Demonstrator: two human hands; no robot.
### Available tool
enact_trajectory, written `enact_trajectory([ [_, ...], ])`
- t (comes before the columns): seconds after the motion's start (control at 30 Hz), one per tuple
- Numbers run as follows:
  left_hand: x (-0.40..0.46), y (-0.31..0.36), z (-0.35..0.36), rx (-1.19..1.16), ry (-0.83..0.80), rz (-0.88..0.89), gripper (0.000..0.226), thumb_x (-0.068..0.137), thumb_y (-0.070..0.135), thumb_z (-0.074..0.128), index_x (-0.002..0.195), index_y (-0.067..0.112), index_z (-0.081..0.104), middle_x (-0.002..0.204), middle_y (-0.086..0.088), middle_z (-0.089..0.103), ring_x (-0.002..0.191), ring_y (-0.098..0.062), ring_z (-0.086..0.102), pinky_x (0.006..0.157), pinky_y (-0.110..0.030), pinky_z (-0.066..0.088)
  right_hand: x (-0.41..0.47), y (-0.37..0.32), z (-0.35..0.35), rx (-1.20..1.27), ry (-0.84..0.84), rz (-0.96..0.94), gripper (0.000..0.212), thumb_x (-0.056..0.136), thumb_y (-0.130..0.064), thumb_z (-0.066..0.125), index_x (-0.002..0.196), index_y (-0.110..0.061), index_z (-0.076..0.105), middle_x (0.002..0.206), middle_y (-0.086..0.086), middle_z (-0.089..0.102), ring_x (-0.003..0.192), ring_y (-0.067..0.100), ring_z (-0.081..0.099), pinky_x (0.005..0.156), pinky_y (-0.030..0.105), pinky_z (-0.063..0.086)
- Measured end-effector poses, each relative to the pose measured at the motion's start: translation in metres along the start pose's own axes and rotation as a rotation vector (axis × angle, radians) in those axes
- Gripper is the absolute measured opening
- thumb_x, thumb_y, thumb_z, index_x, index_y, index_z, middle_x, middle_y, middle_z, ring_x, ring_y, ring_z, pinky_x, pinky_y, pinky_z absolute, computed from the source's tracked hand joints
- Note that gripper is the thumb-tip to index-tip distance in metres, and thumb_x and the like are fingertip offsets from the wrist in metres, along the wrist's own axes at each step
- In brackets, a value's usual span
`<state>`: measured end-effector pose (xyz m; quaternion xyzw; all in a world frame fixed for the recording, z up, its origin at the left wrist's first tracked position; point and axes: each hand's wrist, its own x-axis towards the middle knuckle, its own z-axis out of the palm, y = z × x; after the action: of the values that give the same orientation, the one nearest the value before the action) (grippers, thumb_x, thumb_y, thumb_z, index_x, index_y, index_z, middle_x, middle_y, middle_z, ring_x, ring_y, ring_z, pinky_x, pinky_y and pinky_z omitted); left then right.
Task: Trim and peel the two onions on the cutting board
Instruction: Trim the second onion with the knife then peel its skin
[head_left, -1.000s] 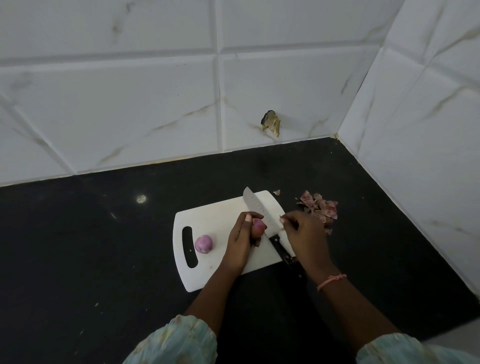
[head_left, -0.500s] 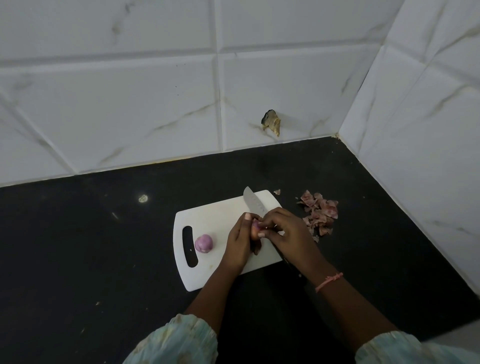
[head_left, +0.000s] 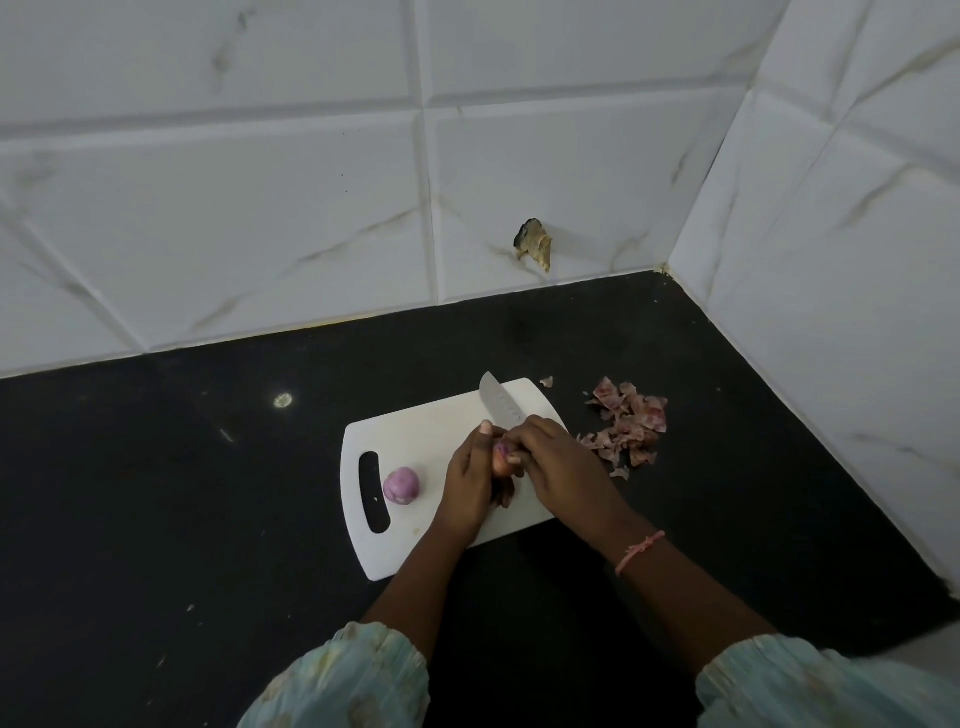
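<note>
A white cutting board (head_left: 431, 431) lies on the black counter. One peeled purple onion (head_left: 400, 485) sits on it beside the handle slot. My left hand (head_left: 474, 480) grips a second small onion (head_left: 502, 460) above the board, and only a sliver of that onion shows between my fingers. My right hand (head_left: 558, 465) pinches the onion's skin with its fingertips. The knife (head_left: 500, 405) lies on the board behind my hands; its blade points to the far edge and its handle is hidden under my right hand.
A pile of pink onion peels (head_left: 628, 426) lies on the counter right of the board, with one scrap (head_left: 546, 382) near the board's far corner. White tiled walls close the back and right. A damaged spot (head_left: 532, 243) marks the back wall.
My right hand has moved left from the knife's handle area to the onion in my left hand and now picks at its skin. The knife stays on the board.
</note>
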<state>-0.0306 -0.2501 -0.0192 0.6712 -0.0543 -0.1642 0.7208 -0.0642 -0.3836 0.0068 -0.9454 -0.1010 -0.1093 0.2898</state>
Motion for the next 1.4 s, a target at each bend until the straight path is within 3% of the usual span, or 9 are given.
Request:
enact_trajectory([
  [0.1, -0.001, -0.002, 0.001, 0.018, -0.015, 0.018, 0.057, 0.108, 0.036, 0.027, 0.093, -0.009, 0.057, 0.062, -0.008, 0.062, 0.044, -0.018, 0.05, 0.044, -0.023, 0.041, -0.004, 0.003, -0.001, -0.058, -0.021, -0.01, 0.012, 0.094, -0.011, 0.052, 0.104, -0.016, 0.058, 0.104, -0.003, 0.055, 0.093, 0.011, 0.051, 0.067, 0.034, 0.051],
  [0.3, -0.001, -0.002, 0.0, 0.011, 0.022, 0.026, 0.057, 0.109, 0.039, 0.023, 0.097, -0.003, 0.059, 0.07, -0.013, 0.063, 0.047, -0.017, 0.048, 0.047, -0.022, 0.04, -0.018, 0.019, -0.014, -0.172, -0.074, 0.027, 0.007, 0.091, -0.015, 0.061, 0.096, -0.02, 0.062, 0.098, -0.003, 0.059, 0.089, 0.012, 0.053, 0.077, 0.033, 0.049],
  [0.53, 0.008, -0.009, -0.001, -0.055, 0.012, -0.038, 0.041, 0.104, 0.022, 0.023, 0.105, 0.014, 0.063, 0.07, -0.013, 0.047, 0.053, -0.018, 0.041, 0.051, -0.026, 0.035, -0.022, 0.026, -0.033, -0.141, 0.205, 0.358, 0.011, 0.089, -0.008, 0.065, 0.094, -0.011, 0.074, 0.09, 0.0, 0.067, 0.087, 0.013, 0.06, 0.072, 0.017, 0.041],
  [0.63, 0.008, -0.012, -0.001, -0.01, -0.018, 0.007, 0.04, 0.099, 0.026, 0.027, 0.112, 0.021, 0.064, 0.068, -0.009, 0.051, 0.058, -0.022, 0.046, 0.058, -0.031, 0.037, -0.015, 0.016, -0.029, -0.047, 0.24, 0.329, 0.009, 0.084, -0.008, 0.071, 0.087, -0.015, 0.066, 0.089, -0.006, 0.06, 0.082, 0.007, 0.055, 0.069, 0.016, 0.046],
  [0.73, 0.007, -0.011, -0.002, 0.0, -0.036, 0.068, 0.037, 0.099, 0.029, 0.028, 0.121, 0.023, 0.058, 0.075, -0.015, 0.062, 0.063, -0.028, 0.054, 0.058, -0.033, 0.043, -0.01, 0.004, -0.018, 0.132, 0.155, 0.231, 0.018, 0.086, -0.015, 0.071, 0.103, -0.02, 0.069, 0.097, -0.008, 0.06, 0.086, 0.004, 0.058, 0.072, 0.023, 0.051],
  [0.83, 0.005, -0.008, -0.003, -0.023, -0.06, 0.118, 0.031, 0.103, 0.029, 0.035, 0.125, 0.02, 0.054, 0.096, -0.017, 0.067, 0.067, -0.026, 0.06, 0.059, -0.033, 0.049, -0.006, -0.007, -0.007, 0.211, 0.12, 0.216, 0.023, 0.087, -0.02, 0.07, 0.11, -0.022, 0.069, 0.103, -0.01, 0.059, 0.089, 0.003, 0.059, 0.073, 0.02, 0.05],
  [0.93, 0.004, -0.008, -0.003, -0.051, -0.077, 0.135, 0.026, 0.102, 0.029, 0.044, 0.123, 0.015, 0.052, 0.095, -0.013, 0.068, 0.067, -0.026, 0.062, 0.061, -0.034, 0.05, -0.003, -0.005, -0.002, 0.273, 0.186, 0.255, 0.02, 0.088, -0.016, 0.069, 0.107, -0.021, 0.068, 0.102, -0.01, 0.057, 0.089, 0.001, 0.059, 0.071, 0.014, 0.047],
  [1.1, 0.004, -0.007, -0.003, -0.054, -0.101, 0.13, 0.029, 0.108, 0.022, 0.042, 0.135, 0.021, 0.053, 0.103, -0.011, 0.067, 0.072, -0.025, 0.063, 0.067, -0.034, 0.053, 0.002, -0.001, -0.003, 0.295, 0.189, 0.291, 0.018, 0.083, -0.009, 0.072, 0.096, -0.02, 0.068, 0.093, -0.017, 0.054, 0.087, -0.001, 0.059, 0.07, 0.007, 0.043],
  [1.4, 0.006, -0.009, -0.004, -0.108, -0.078, 0.096, 0.024, 0.107, 0.014, 0.043, 0.124, 0.002, 0.054, 0.104, -0.029, 0.061, 0.072, -0.029, 0.063, 0.065, -0.033, 0.056, 0.002, 0.0, 0.002, 0.247, 0.241, 0.212, 0.011, 0.084, -0.009, 0.071, 0.089, -0.018, 0.068, 0.091, -0.015, 0.057, 0.087, 0.003, 0.061, 0.068, 0.01, 0.043],
])
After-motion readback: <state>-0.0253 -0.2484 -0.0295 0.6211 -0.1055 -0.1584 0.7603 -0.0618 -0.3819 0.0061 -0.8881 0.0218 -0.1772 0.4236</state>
